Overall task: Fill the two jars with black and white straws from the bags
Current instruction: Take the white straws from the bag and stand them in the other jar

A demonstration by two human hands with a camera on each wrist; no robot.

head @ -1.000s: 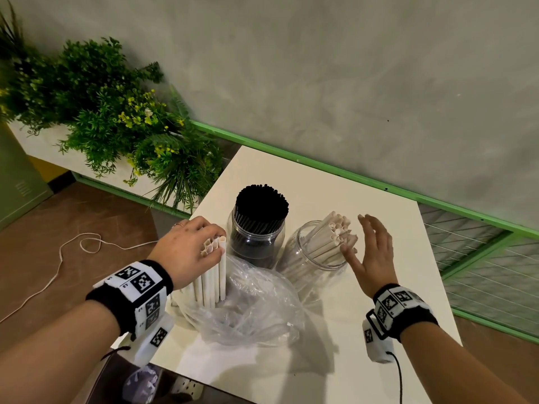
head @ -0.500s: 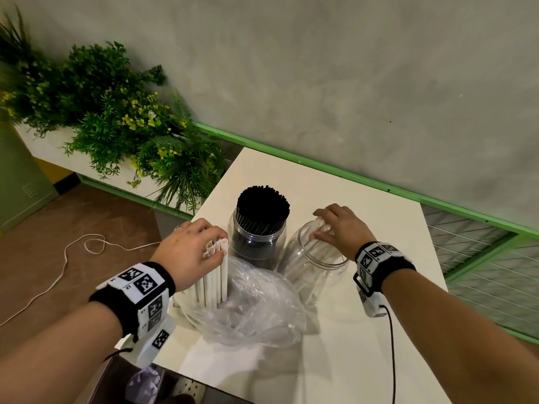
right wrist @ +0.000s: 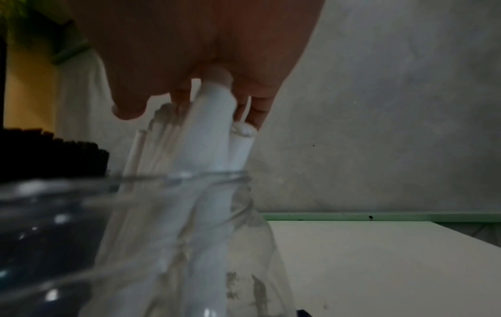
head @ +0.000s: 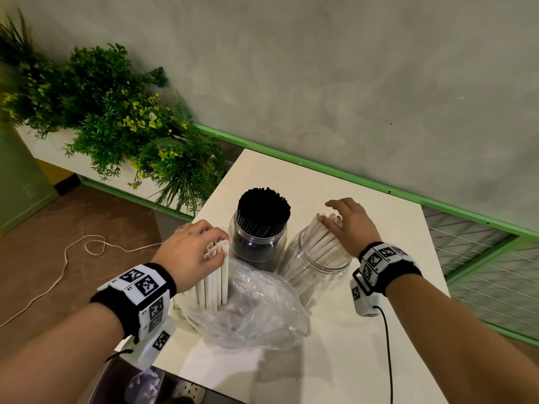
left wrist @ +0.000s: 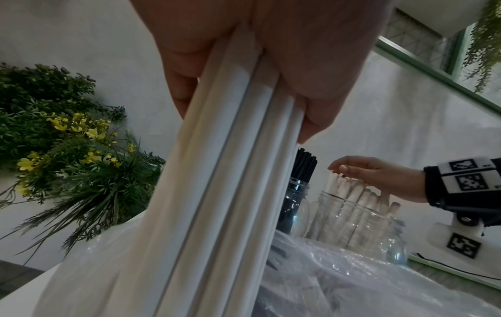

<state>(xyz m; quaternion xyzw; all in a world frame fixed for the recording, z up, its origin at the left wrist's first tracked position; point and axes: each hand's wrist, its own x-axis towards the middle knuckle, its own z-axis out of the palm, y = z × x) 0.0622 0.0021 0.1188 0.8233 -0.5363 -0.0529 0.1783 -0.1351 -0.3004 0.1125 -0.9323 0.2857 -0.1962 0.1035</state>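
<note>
My left hand [head: 215, 246] grips the top of a bundle of white straws [head: 214, 284] that stands upright inside a crumpled clear plastic bag [head: 256, 313]. The left wrist view shows fingers wrapped round that bundle [left wrist: 230, 171]. Behind the bag stands a jar packed with black straws [head: 264, 208]. To its right is a clear jar [head: 315, 275] with white straws [head: 316, 243] leaning in it. My right hand [head: 344, 220] lies over their tops, fingers loosely spread and touching them. In the right wrist view the straw ends [right wrist: 214, 128] sit under the fingers [right wrist: 127, 107].
The white table [head: 364, 360] has bare surface at the right and front. A planter of green plants [head: 110, 121] stands to the left. A green rail [head: 320, 170] runs along the wall, with wire mesh [head: 481, 272] at the right. A white cable [head: 58, 269] lies on the floor.
My right hand moved from beside the clear jar onto the tops of its white straws, pushing them from leaning right to more upright. The left hand kept its hold on the bundle.
</note>
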